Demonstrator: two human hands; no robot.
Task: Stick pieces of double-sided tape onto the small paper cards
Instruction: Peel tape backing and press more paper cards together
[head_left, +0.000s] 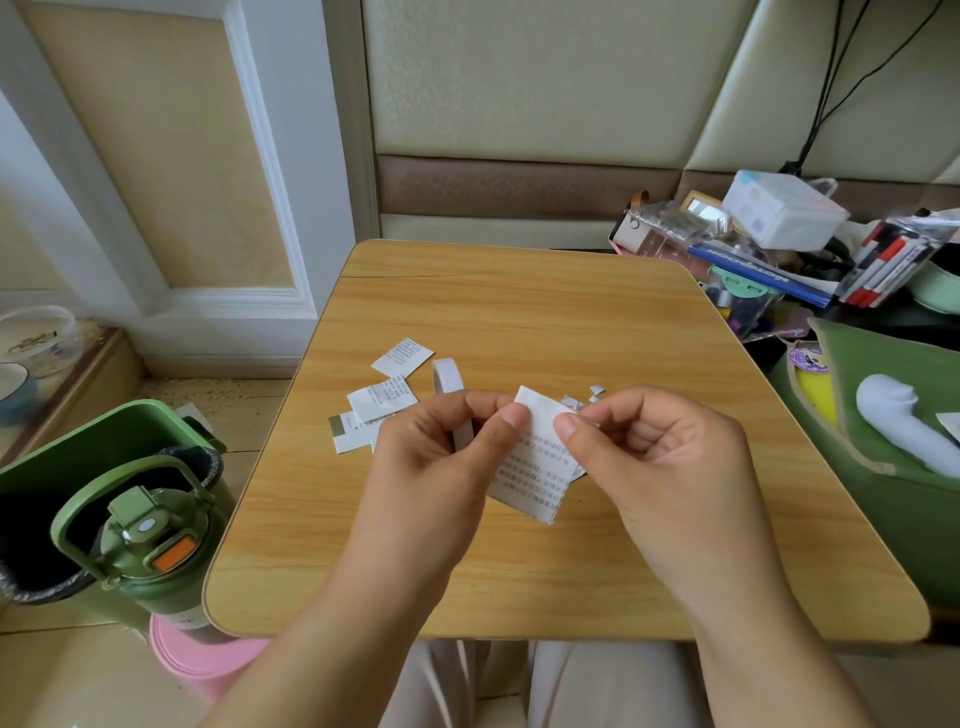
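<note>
A small printed paper card (535, 467) is held above the wooden table (545, 322) between both hands. My left hand (436, 467) pinches its upper left edge with the thumb, and a white roll of double-sided tape (448, 379) sticks up behind that hand. My right hand (654, 462) pinches the card's upper right edge with thumb and forefinger. Several other printed cards (382, 397) lie on the table to the left, one of them further back (403, 357). Tiny white backing scraps (592, 395) lie just behind my right fingers.
A green bin (104, 457) with a green bottle (150, 545) stands left of the table, above a pink stool (208, 665). A green bag (893, 415) and cluttered boxes and pens (779, 249) sit to the right. My lap is under the table's near edge.
</note>
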